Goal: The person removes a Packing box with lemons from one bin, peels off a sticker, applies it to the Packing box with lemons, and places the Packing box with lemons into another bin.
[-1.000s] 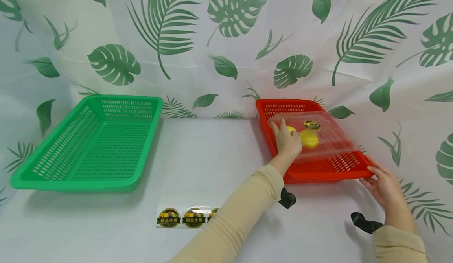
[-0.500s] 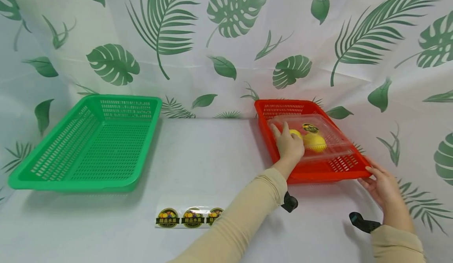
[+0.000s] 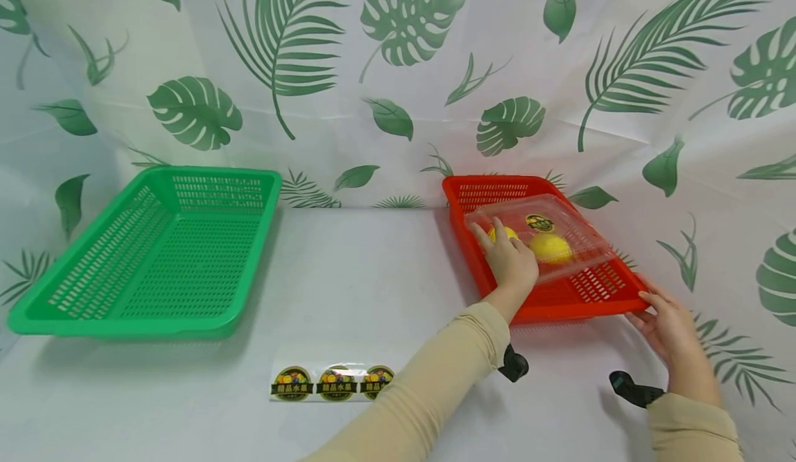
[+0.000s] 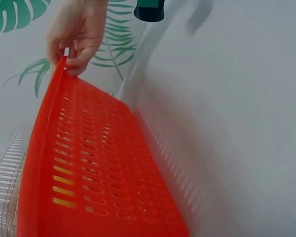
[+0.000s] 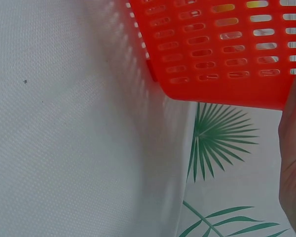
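Observation:
In the head view my left hand (image 3: pixel 511 258) holds the near-left side of a clear plastic box (image 3: pixel 578 241), fingers spread over it. Two yellow fruits (image 3: pixel 550 248) show through the box, one partly behind my fingers, and a round black-and-gold sticker (image 3: pixel 539 223) is on its top. The box lies slanted inside a red slotted basket (image 3: pixel 560 310). At the basket's near right corner, my right hand (image 3: pixel 674 327) grips the rim, thumb on top. That grip also shows from the side in the left wrist view, where the right hand (image 4: pixel 79 37) pinches the rim.
A green slotted basket (image 3: pixel 121 326) stands on the left of the white table (image 3: pixel 354 282). Near the front lies a strip of round fruit stickers (image 3: pixel 336 383), close to my left sleeve (image 3: pixel 429 386). A leaf-patterned curtain (image 3: pixel 348 123) hangs right behind the baskets.
My left hand has lowered the box a little into the red basket and turned it slightly, raising its right end in view. The fruit inside has shifted right. My right hand keeps its grip.

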Motion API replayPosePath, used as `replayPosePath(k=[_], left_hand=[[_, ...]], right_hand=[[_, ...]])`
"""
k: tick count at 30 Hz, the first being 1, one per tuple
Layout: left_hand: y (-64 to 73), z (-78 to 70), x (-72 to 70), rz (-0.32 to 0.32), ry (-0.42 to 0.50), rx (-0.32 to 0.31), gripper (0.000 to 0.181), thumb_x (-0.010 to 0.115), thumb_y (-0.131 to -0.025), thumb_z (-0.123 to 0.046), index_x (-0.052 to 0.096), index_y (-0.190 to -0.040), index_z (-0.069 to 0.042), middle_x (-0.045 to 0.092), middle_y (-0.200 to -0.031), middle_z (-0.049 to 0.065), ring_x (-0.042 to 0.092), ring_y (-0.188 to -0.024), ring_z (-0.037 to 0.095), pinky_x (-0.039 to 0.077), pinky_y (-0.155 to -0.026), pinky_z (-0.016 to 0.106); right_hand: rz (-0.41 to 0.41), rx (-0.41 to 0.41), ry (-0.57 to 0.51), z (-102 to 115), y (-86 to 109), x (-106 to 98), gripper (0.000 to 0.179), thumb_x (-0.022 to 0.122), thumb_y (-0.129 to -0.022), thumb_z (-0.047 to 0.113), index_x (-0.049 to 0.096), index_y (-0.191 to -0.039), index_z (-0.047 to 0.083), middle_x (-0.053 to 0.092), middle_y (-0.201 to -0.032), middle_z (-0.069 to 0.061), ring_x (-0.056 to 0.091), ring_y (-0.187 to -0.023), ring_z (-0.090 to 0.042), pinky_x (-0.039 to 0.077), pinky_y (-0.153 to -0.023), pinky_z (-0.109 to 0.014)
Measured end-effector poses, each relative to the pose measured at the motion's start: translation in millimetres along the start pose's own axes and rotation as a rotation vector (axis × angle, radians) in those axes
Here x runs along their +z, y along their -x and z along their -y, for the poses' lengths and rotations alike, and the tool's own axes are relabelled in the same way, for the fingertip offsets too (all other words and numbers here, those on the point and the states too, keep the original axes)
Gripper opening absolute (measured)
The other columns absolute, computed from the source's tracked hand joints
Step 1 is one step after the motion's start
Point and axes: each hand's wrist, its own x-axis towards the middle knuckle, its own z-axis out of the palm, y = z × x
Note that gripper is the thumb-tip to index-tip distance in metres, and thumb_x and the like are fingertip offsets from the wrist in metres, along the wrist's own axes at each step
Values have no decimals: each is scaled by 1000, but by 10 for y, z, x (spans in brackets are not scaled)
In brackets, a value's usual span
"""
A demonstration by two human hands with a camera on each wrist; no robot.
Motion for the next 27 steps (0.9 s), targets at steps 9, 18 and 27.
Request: replayPosePath(k=[9,18,27], left_hand=[[-20,-48,-39,65,-38,-68,52,54,-90,-14,38,-139,-19,11,-151,6,41,-121,33,47,-87,39],[-58,-82,-82,86,51,-42,50,52,-88,-6,43,-136,-17,18,-150,9,40,-123,30,42,-94,38],[104,-108,-1,-66,202,-19,46,56,-87,-3,54,-129,-20,12,-151,8,28,-130,34,48,-86,34]], right_hand=[[-21,1,27,-5,16,3,22,55,-91,14,69,-104,24,59,-86,7,63,-71,-18,54,-64,-28],[-38,6,57,-3,-4,-6,30,58,-90,17,63,-118,27,54,-93,9,63,-73,-16,54,-65,-28],[-48,20,62,-12,11,0,35,57,-90,17,58,-124,28,50,-99,7,63,-74,-16,54,-67,-28]])
